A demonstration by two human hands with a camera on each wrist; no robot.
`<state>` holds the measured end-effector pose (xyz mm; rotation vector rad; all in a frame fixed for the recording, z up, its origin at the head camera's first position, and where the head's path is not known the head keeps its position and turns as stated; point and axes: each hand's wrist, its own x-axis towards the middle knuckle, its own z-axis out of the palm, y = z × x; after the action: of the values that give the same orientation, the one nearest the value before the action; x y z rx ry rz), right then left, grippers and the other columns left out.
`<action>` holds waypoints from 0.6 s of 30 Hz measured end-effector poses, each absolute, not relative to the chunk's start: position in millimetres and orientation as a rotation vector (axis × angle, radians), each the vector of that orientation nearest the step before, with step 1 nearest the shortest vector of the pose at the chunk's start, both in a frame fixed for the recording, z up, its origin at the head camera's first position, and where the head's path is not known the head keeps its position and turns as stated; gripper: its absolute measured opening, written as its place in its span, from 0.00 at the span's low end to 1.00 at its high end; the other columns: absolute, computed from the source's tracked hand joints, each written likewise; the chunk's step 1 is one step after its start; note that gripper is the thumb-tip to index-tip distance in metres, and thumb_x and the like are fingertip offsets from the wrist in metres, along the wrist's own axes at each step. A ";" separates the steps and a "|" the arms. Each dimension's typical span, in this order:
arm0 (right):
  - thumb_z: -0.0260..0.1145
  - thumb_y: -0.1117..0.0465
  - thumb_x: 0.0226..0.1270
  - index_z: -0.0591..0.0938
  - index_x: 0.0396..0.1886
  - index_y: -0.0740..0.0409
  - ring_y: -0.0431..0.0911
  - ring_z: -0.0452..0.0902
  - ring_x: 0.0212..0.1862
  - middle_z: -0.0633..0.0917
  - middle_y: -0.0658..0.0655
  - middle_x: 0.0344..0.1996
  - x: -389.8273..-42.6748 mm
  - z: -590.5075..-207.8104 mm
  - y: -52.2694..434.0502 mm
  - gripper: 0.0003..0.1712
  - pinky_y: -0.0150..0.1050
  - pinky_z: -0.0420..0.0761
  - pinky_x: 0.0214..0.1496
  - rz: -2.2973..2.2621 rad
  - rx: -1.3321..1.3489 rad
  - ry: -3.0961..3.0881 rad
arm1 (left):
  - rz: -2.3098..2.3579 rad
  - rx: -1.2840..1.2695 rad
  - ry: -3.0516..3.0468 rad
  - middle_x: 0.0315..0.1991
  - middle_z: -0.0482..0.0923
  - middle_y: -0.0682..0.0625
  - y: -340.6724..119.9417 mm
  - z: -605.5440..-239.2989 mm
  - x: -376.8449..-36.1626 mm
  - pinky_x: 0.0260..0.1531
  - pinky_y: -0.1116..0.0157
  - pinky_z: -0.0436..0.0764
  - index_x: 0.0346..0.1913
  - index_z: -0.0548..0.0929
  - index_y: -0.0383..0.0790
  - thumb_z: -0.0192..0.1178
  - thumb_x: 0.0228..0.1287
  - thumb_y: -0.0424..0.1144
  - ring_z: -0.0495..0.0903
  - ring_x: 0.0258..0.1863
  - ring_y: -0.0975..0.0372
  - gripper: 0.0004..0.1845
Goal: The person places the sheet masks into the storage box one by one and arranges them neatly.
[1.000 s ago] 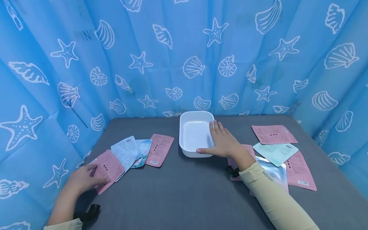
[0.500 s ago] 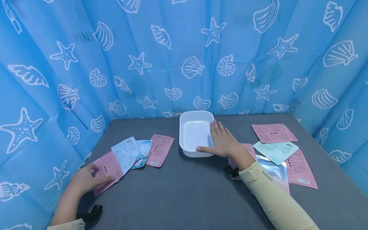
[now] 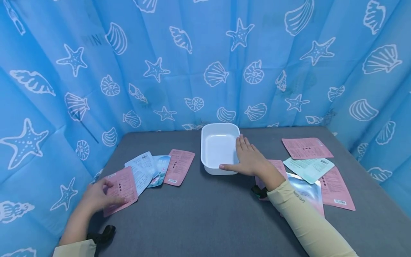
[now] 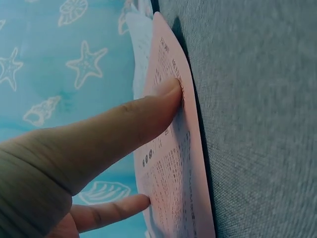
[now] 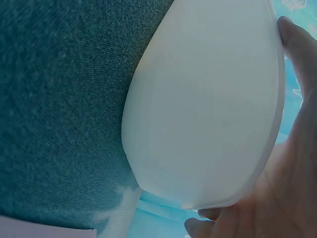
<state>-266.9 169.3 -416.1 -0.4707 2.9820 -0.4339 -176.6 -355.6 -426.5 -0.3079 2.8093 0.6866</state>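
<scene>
My left hand (image 3: 96,198) touches a flat pink sheet mask packet (image 3: 126,182) at the left of the table. In the left wrist view the thumb (image 4: 148,111) presses on the packet's printed face, and another fingertip reaches its far edge. This packet overlaps a pale blue packet (image 3: 139,171). A blue flowered packet (image 3: 160,171) and another pink packet (image 3: 179,167) lie beside it. My right hand (image 3: 250,159) rests spread against a white rectangular container (image 3: 221,171), fingers along its right side, thumb near the front rim. In the right wrist view the container's wall (image 5: 203,109) stands close.
Behind my right forearm lie several packets: a silver one (image 3: 306,191), a mint one (image 3: 309,170), and pink ones (image 3: 308,148) (image 3: 338,192). A grey cloth (image 3: 192,221) covers the table. A blue shell-patterned curtain (image 3: 179,71) surrounds its back and sides.
My left hand has slid a little to the right with the pink packet, which has turned slightly and covers more of the pale blue packet. The right hand stays at the container.
</scene>
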 end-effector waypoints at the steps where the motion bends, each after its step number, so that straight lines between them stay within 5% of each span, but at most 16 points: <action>1: 0.60 0.14 0.59 0.42 0.85 0.71 0.67 0.38 0.87 0.41 0.71 0.86 -266.6 -415.9 169.5 0.80 0.68 0.53 0.84 -0.440 -0.470 2.979 | 0.697 -0.310 2.808 0.64 0.66 0.19 -356.0 -426.8 -177.1 0.46 0.42 0.79 0.68 0.69 0.27 0.81 0.46 0.68 0.70 0.56 0.32 0.59; 12: 0.59 0.13 0.59 0.43 0.85 0.71 0.67 0.37 0.87 0.41 0.71 0.86 -266.7 -416.6 170.5 0.81 0.67 0.53 0.84 -0.455 -0.479 2.974 | 0.790 -0.310 2.827 0.60 0.67 0.26 -358.5 -431.7 -180.1 0.44 0.49 0.76 0.67 0.68 0.30 0.84 0.46 0.58 0.68 0.54 0.36 0.54; 18: 0.59 0.13 0.58 0.42 0.86 0.71 0.67 0.37 0.87 0.41 0.71 0.86 -267.0 -416.9 170.7 0.81 0.67 0.53 0.84 -0.463 -0.471 2.974 | 0.842 -0.304 2.836 0.63 0.62 0.24 -356.9 -432.4 -181.1 0.49 0.42 0.73 0.70 0.67 0.32 0.86 0.45 0.55 0.62 0.58 0.34 0.55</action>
<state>-267.0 170.7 -416.9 -0.4709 2.9740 -0.4631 -181.1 -356.9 -432.4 -0.3037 2.8357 0.8416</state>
